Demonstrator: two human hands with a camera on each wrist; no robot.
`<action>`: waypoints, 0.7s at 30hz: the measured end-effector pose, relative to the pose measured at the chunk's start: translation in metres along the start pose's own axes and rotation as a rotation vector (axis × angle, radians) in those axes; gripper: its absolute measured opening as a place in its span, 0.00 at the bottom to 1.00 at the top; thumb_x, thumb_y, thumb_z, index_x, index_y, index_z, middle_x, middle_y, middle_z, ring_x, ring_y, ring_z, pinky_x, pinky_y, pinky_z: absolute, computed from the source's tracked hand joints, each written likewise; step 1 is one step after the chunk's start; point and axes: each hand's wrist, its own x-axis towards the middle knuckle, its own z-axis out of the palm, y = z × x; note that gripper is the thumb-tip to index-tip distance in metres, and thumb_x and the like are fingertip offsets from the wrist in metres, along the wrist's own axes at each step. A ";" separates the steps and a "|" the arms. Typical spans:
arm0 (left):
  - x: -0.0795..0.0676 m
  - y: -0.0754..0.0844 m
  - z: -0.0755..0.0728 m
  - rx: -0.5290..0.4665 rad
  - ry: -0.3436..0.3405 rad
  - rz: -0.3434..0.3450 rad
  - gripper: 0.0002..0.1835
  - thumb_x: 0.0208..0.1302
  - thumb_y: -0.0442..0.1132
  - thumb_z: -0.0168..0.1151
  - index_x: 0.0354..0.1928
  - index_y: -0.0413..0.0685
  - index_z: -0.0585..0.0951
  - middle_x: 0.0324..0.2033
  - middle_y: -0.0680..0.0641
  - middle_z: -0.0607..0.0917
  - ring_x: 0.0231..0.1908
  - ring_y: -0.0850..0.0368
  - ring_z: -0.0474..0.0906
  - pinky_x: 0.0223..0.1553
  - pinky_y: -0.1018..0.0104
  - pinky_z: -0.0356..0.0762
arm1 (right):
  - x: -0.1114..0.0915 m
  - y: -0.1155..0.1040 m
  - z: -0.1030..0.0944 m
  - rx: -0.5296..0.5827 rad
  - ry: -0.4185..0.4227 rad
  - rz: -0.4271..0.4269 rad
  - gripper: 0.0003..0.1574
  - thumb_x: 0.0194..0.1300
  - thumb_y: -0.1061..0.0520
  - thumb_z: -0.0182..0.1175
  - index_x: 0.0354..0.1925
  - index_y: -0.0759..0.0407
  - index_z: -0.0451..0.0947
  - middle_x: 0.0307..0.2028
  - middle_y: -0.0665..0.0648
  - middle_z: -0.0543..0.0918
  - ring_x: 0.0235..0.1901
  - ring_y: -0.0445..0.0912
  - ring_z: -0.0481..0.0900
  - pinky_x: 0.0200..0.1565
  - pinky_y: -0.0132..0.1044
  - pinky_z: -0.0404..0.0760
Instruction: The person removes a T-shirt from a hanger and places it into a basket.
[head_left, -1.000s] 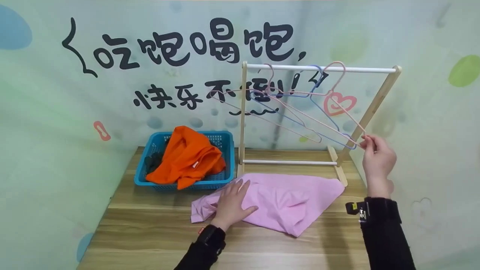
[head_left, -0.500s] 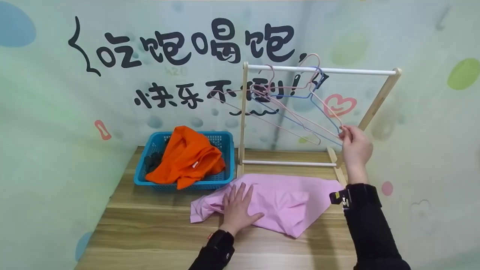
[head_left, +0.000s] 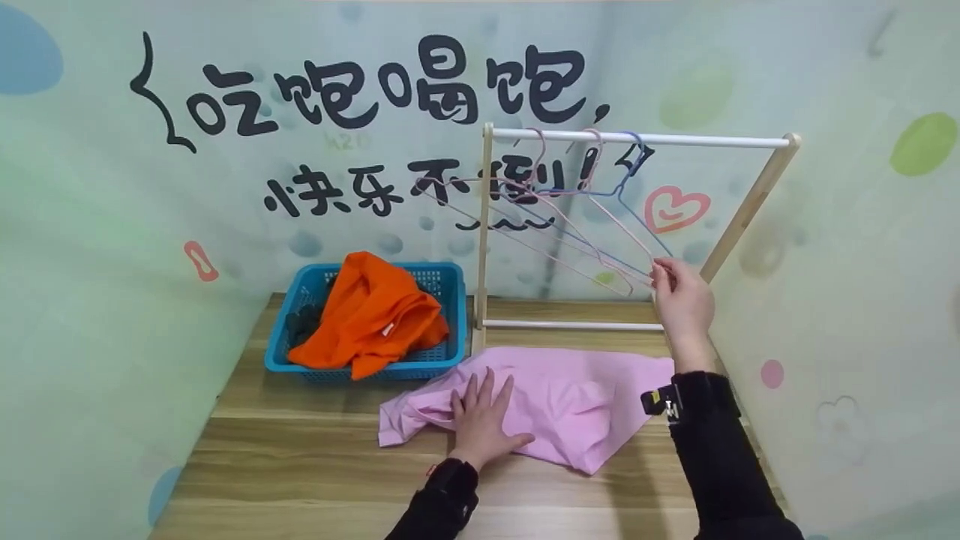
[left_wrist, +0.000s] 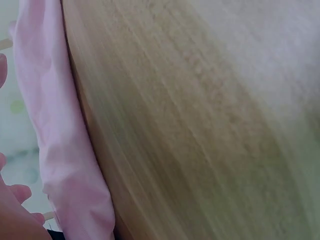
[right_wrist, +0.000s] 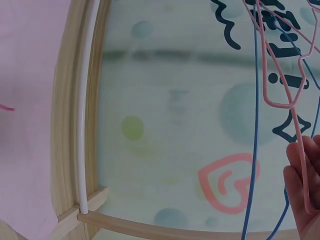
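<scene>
In the head view my right hand [head_left: 684,300] pinches the lower right corner of a pink wire clothes hanger [head_left: 619,223]. That hanger's hook is at the white top rail, between a blue hanger [head_left: 634,161] and another pink hanger [head_left: 541,154]. In the right wrist view the held pink hanger [right_wrist: 301,155] crosses the fingers, beside blue wire. My left hand [head_left: 484,420], fingers spread, lies over a wrinkled pink garment [head_left: 555,382] on the table; its palm's contact is hidden.
A small wooden rack [head_left: 482,247] with white rails stands behind the garment. To its left, a blue basket [head_left: 274,349] holds an orange garment [head_left: 367,315] and something dark. A printed wall sheet encloses the wooden table [head_left: 300,457].
My right hand has moved left with the pink hanger. Its hook has passed from right of the blue hanger to left of it. My left hand has shifted slightly right over the garment.
</scene>
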 end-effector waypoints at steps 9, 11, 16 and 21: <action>0.008 -0.005 0.004 0.005 -0.093 -0.054 0.59 0.45 0.76 0.66 0.78 0.62 0.57 0.77 0.41 0.51 0.74 0.34 0.42 0.64 0.25 0.40 | -0.038 0.017 0.001 0.026 0.011 -0.024 0.33 0.69 0.55 0.61 0.69 0.62 0.66 0.62 0.66 0.74 0.61 0.60 0.72 0.58 0.58 0.71; 0.008 -0.007 0.006 0.006 -0.103 -0.067 0.60 0.43 0.76 0.67 0.78 0.61 0.57 0.76 0.41 0.52 0.74 0.34 0.44 0.63 0.25 0.42 | -0.049 0.023 0.004 0.038 0.040 -0.063 0.37 0.68 0.55 0.61 0.71 0.61 0.63 0.67 0.65 0.70 0.65 0.60 0.68 0.62 0.58 0.67; 0.006 -0.013 0.010 0.019 -0.135 -0.104 0.61 0.41 0.75 0.69 0.77 0.61 0.58 0.76 0.41 0.54 0.73 0.35 0.48 0.62 0.24 0.46 | -0.077 0.036 0.012 0.064 0.076 -0.128 0.42 0.66 0.55 0.61 0.73 0.61 0.59 0.73 0.64 0.59 0.71 0.61 0.59 0.69 0.55 0.57; 0.005 -0.018 0.016 0.057 -0.119 -0.109 0.62 0.38 0.75 0.70 0.76 0.59 0.60 0.72 0.42 0.62 0.70 0.36 0.55 0.61 0.25 0.52 | -0.104 0.051 0.021 0.050 0.040 -0.120 0.45 0.66 0.56 0.61 0.75 0.59 0.55 0.74 0.65 0.55 0.71 0.63 0.56 0.69 0.58 0.55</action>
